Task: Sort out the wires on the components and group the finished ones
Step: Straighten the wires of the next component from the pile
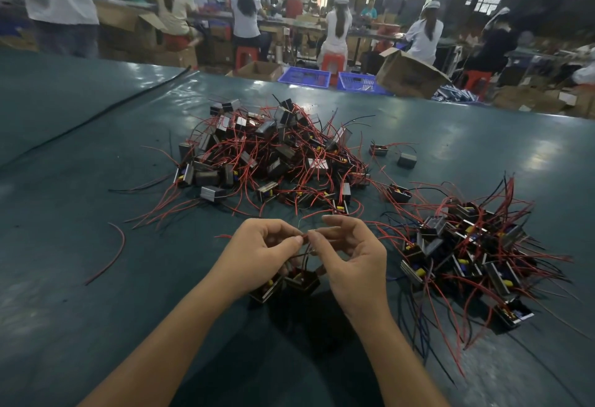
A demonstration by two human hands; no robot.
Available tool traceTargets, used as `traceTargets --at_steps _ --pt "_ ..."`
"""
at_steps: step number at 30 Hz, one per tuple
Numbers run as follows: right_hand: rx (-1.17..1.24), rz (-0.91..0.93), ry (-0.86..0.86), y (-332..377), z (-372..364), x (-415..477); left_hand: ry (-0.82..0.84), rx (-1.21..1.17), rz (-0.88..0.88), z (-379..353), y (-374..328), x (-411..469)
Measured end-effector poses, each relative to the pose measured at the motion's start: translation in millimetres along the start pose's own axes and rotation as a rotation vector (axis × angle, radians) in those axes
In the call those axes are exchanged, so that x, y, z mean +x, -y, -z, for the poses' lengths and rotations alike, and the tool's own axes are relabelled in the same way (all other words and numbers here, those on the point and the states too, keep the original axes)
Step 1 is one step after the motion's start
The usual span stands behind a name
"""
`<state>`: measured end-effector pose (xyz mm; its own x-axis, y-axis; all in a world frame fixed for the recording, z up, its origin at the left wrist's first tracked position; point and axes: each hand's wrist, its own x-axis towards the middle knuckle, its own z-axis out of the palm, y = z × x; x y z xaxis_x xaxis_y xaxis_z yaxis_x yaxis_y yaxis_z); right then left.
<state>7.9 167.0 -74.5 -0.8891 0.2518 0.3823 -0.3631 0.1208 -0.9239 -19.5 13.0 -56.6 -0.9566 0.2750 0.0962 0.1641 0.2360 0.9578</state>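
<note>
A small dark component [291, 282] with a metal frame sits on the green table [80, 278] under my hands. Its thin wires rise between my fingers. My left hand [257, 255] pinches the wire ends with thumb and forefinger. My right hand [347, 252] pinches the same wire ends from the other side, fingertips almost touching the left. A big tangled pile of components [273, 155] with red and black wires lies straight ahead. A second group of components [467, 252] lies to the right, wires fanned outward.
A loose red wire [109, 255] lies on the table at the left. Two single components [407, 160] sit apart behind the right group. A black cable [96, 113] runs across the far left. Beyond the table edge are blue crates [306, 76], cardboard boxes and seated workers.
</note>
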Motion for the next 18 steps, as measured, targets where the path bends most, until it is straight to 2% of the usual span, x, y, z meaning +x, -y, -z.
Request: traceTargets --at_steps 8,13,18 --pt "-0.050 -0.029 -0.020 2.1 -0.4 -1.9 -0.067 0.033 -0.004 -1.1 4.3 1.0" --pt "-0.078 0.003 0.040 1.2 1.8 -1.3 0.046 -0.011 0.010 -0.7 1.7 0.5" --pt "-0.142 0.077 0.056 -1.1 1.7 1.3 0.073 -0.024 0.005 0.6 0.1 0.2"
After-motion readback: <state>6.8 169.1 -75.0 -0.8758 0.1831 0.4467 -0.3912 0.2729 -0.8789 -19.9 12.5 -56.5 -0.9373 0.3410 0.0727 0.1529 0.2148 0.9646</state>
